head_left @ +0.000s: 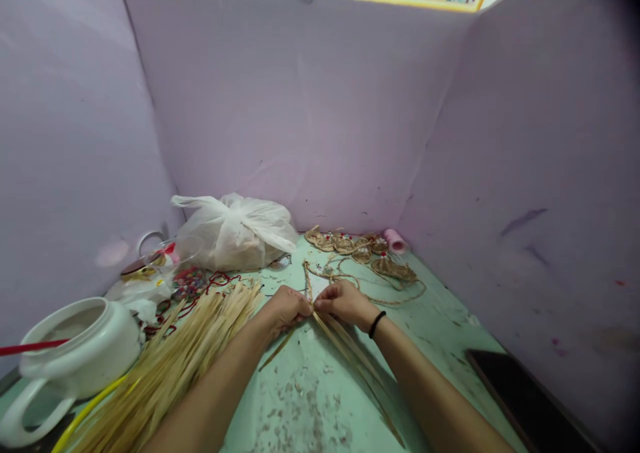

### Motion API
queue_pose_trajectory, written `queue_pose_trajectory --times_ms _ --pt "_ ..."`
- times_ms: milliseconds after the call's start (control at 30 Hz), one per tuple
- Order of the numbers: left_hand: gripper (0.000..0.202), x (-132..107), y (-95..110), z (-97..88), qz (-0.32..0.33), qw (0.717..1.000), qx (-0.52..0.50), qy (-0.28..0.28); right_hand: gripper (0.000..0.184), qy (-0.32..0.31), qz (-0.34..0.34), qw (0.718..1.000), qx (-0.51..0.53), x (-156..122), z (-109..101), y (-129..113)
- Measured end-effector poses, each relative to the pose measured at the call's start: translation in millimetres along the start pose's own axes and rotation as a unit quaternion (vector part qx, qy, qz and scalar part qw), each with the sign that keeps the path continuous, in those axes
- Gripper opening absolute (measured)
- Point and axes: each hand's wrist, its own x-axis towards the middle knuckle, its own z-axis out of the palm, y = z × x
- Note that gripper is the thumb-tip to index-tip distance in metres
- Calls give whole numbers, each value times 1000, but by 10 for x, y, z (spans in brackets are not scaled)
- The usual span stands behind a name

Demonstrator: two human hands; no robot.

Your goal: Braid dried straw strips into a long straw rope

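Observation:
My left hand (289,308) and my right hand (345,301) meet over the middle of the table, fingertips almost touching. Both are closed in a pinch on a braid of dry straw (308,281). Its finished length runs away from me, past my fingers. Loose straw strands (357,356) trail from the pinch toward me, under my right wrist, and one more sticks out below my left hand. A black band circles my right wrist. Left of my left forearm lies a big bundle of pale straw strips (200,336). My fingertips partly hide the crossing of the strands.
A white pot (83,353) with a handle stands at the left, a red stick in it. Behind are a tied plastic bag (235,233), woven straw pieces (393,266) and a pink thread spool (395,241). A dark flat device (525,400) lies right. Purple partitions (300,106) enclose the table.

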Motion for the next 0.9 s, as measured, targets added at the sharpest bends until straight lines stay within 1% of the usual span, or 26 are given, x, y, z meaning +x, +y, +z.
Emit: queue_pose_trajectory --times_ms 100,200,267,333,533,667,800,900 --pt "12 2 -5 9 3 1000 11 7 5 -30 40 996 68 -37 -40 -25" --pt "11 4 -4 15 6 1000 14 5 2 -49 92 987 121 -48 -46 -44" --pt "12 5 1 19 7 1000 15 7 5 -48 115 982 139 -40 -32 -47" --pt "12 3 9 21 7 1000 14 9 7 -38 122 982 138 -28 -10 -42" --pt "13 -74 91 40 -2 1000 9 12 8 -17 131 987 96 -24 36 -34" --pt "17 -115 133 80 2 1000 19 17 16 13 105 994 -1 11 37 -1" --pt "18 -31 66 113 22 998 55 32 20 35 81 995 -56 70 43 14" --pt "13 74 -34 116 26 993 91 64 21 39 91 993 -62 76 63 -32"
